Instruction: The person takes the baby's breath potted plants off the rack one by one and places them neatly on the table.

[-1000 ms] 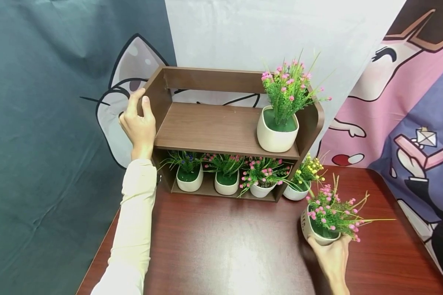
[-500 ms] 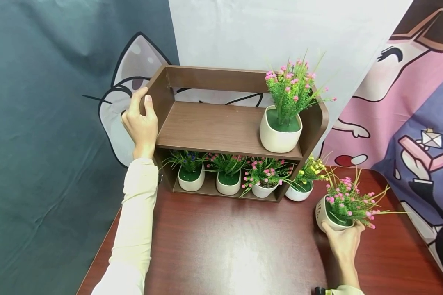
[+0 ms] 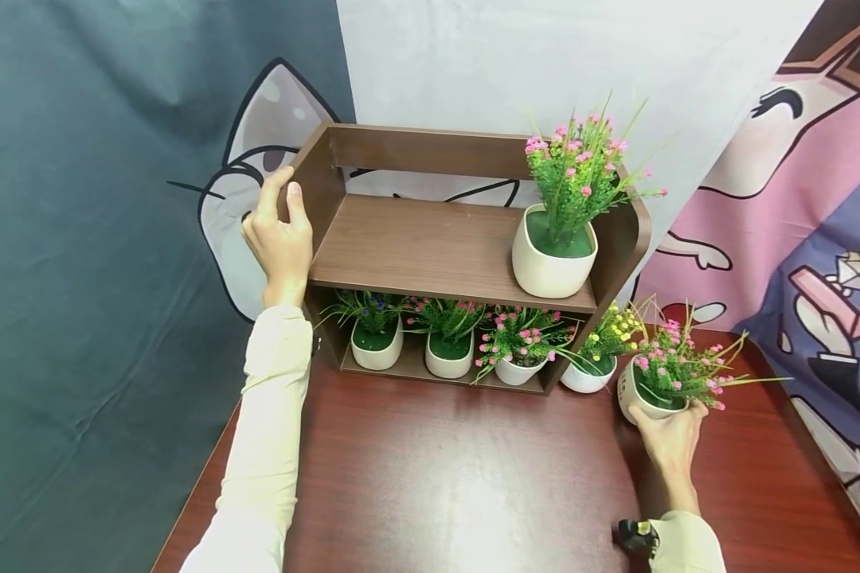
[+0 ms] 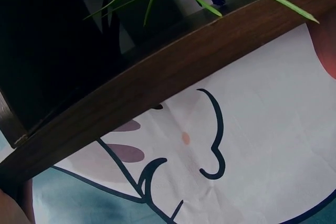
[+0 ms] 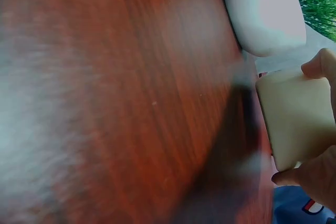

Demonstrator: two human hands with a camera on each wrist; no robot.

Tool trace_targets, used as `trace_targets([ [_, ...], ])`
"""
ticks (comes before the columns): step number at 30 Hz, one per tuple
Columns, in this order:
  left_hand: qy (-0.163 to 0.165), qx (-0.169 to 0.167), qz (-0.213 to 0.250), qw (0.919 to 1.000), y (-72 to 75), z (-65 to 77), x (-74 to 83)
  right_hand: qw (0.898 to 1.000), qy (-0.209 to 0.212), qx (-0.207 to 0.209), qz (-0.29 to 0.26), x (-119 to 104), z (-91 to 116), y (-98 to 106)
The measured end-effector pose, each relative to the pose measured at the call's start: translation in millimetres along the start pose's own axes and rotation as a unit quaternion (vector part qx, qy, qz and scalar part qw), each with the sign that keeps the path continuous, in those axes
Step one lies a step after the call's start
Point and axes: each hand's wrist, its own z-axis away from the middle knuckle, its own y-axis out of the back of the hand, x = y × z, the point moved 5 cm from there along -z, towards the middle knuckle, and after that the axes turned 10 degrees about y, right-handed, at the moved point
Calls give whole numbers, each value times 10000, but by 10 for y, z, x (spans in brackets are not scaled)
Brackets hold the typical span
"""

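My left hand (image 3: 279, 239) grips the left side panel of a brown two-tier wooden shelf (image 3: 416, 239); in the left wrist view only a sliver of the hand shows beside the panel's edge (image 4: 157, 72). With thumb and fingers on either side, my right hand (image 3: 670, 438) holds a potted plant (image 3: 655, 390) with pink flowers and a cream pot. It is to the right of the shelf, close to a yellow-flowered potted plant (image 3: 591, 370). The right wrist view shows the held pot (image 5: 296, 119) between thumb and finger, with a white pot (image 5: 265, 14) nearby.
On the shelf's top tier, at the right, stands a large pink-flowered potted plant (image 3: 555, 259). Several small plants, including a blue-flowered one (image 3: 376, 346), line the lower tier. A printed curtain (image 3: 115, 239) hangs behind the reddish-brown table (image 3: 459, 477).
My right hand has carried the pink-flowered plant away from me and slightly right, to beside the yellow-flowered one. The left hand keeps its place on the shelf; the head view has shifted slightly.
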Motion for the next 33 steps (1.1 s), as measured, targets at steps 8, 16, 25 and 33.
trace_targets([
  [8,-37,30,0,10000,7,2,0,9994,323,-117,-44,20,-174,-87],
  [16,-34,12,-3,10000,-2,7,7,9986,444,-285,-30,79,-261,-151],
  [25,-39,15,-1,10000,-27,1,20,9963,161,-737,404,136,-258,-154],
  [33,-52,40,5,10000,-4,4,-4,9934,533,-990,233,106,-307,-230],
])
